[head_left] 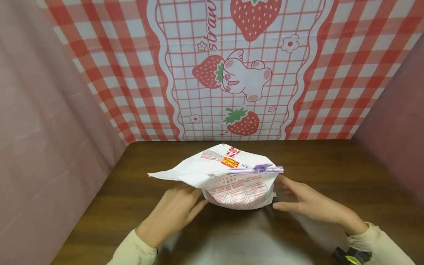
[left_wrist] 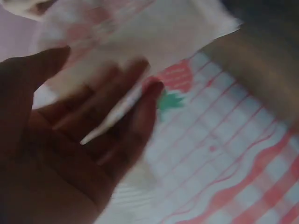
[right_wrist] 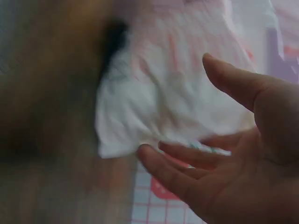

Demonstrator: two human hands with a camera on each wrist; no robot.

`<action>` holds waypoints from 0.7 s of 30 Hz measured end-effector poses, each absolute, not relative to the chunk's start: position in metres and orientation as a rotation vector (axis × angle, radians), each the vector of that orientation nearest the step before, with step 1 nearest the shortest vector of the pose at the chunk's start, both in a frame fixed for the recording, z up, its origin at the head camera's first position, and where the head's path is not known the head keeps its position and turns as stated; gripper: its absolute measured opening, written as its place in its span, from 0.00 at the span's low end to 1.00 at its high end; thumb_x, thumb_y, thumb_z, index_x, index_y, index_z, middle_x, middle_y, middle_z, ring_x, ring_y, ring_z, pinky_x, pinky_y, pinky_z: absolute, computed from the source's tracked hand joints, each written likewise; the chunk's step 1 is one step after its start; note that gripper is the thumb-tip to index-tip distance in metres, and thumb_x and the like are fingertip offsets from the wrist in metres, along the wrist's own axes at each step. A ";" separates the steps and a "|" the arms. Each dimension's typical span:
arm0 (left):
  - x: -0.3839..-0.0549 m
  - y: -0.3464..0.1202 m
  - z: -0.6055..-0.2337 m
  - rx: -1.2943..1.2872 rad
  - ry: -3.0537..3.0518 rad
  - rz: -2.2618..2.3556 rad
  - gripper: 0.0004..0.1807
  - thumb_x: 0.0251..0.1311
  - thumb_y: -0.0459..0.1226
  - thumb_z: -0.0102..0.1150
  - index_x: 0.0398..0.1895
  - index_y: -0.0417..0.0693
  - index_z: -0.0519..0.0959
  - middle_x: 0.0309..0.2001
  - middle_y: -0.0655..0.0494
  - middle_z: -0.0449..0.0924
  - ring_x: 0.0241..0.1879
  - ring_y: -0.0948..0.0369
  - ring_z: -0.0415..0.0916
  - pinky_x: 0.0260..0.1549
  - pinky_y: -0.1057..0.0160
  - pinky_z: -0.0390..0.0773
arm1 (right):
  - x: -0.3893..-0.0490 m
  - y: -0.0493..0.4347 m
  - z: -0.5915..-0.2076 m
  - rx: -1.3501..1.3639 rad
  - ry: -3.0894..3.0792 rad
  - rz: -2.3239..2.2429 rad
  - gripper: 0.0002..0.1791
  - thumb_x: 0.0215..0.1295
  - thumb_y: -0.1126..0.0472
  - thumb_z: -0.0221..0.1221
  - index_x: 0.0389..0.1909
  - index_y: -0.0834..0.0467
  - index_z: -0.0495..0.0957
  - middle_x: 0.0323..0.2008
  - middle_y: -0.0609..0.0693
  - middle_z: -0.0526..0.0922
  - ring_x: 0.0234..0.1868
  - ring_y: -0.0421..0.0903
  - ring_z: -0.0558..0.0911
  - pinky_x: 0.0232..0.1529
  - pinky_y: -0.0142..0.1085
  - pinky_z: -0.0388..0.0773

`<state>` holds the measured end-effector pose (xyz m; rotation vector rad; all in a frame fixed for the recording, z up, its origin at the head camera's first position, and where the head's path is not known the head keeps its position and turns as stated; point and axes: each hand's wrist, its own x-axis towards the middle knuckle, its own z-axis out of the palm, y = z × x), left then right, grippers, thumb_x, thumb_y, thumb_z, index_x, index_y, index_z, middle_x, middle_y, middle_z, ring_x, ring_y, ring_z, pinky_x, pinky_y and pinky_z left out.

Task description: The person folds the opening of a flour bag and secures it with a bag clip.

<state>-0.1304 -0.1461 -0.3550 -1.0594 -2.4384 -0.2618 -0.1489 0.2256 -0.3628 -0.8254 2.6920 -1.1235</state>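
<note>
A white paper bag (head_left: 240, 191) with red print stands on the wooden table, its top folded over toward the back left. A lilac sealing clip (head_left: 262, 169) runs across the fold. My left hand (head_left: 177, 206) is at the bag's left side, its fingertips hidden behind the paper. In the left wrist view that hand (left_wrist: 88, 121) has loosely bent, spread fingers near the bag (left_wrist: 177, 35). On the other side, my right hand (head_left: 308, 200) has thumb and fingers apart. The right wrist view shows its fingers stretched beside the crumpled bag (right_wrist: 173, 93); whether they touch it, I cannot tell.
A red-and-white checked cloth (head_left: 126, 73) with strawberries hangs behind the table (head_left: 331, 162). Pink curtains (head_left: 49, 129) flank both sides. A dark object with a yellow-green part (head_left: 352, 257) is by the right sleeve.
</note>
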 end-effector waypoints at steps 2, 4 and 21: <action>-0.139 -0.150 -0.364 -0.984 -2.475 -0.234 0.26 0.58 0.51 0.69 0.52 0.44 0.76 0.32 0.58 0.80 0.29 0.59 0.80 0.25 0.58 0.79 | -0.149 0.218 -0.373 -0.877 2.701 -1.145 0.44 0.63 0.50 0.67 0.74 0.56 0.56 0.60 0.57 0.77 0.55 0.57 0.81 0.49 0.46 0.80; -0.143 -0.147 -0.374 -0.961 -2.526 -0.270 0.35 0.56 0.54 0.69 0.58 0.41 0.72 0.36 0.54 0.81 0.31 0.57 0.82 0.26 0.58 0.81 | -0.149 0.210 -0.378 -0.936 2.767 -1.146 0.45 0.62 0.51 0.68 0.75 0.54 0.55 0.58 0.56 0.78 0.50 0.53 0.84 0.44 0.44 0.82; -0.146 -0.109 -0.398 -0.811 -2.530 -0.252 0.21 0.54 0.51 0.71 0.35 0.45 0.76 0.25 0.55 0.75 0.22 0.58 0.80 0.16 0.61 0.77 | -0.148 0.188 -0.396 -1.020 3.310 -0.822 0.34 0.50 0.53 0.75 0.54 0.59 0.69 0.32 0.50 0.85 0.32 0.49 0.86 0.28 0.42 0.80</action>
